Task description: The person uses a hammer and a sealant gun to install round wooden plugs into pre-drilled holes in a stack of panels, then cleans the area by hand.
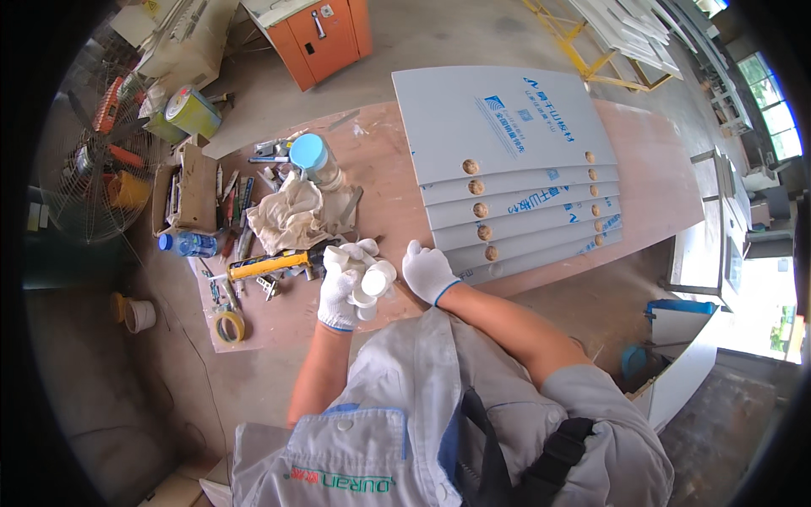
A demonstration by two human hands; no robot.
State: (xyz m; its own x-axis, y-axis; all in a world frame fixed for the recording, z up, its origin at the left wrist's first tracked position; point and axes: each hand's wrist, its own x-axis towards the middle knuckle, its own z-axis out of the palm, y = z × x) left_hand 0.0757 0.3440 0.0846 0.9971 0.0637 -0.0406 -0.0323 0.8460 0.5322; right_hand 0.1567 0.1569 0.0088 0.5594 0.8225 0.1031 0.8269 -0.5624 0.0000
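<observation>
My left hand (pixel 337 297), in a white knit glove with a blue cuff, is closed around several small white round caps (pixel 377 279) over the near edge of the table. More pale pieces sit higher in the same grip, partly merged with the glove. My right hand (pixel 428 272), gloved alike, is beside it with the fingers curled and pressed together; anything in them is hidden. Just beyond the right hand lies a fanned stack of grey panels (pixel 507 118) with blue print. Round drilled holes (pixel 481 209) run along both sides of their exposed edges.
On the table's left lie a yellow caulking gun (pixel 270 264), a crumpled cloth (pixel 285 213), a blue-lidded jar (pixel 311 155), a bottle (pixel 187 244), a tape roll (pixel 228 326) and a cardboard box (pixel 196 188). A caged fan (pixel 97 152) stands left; an orange cabinet (pixel 325 42) is beyond.
</observation>
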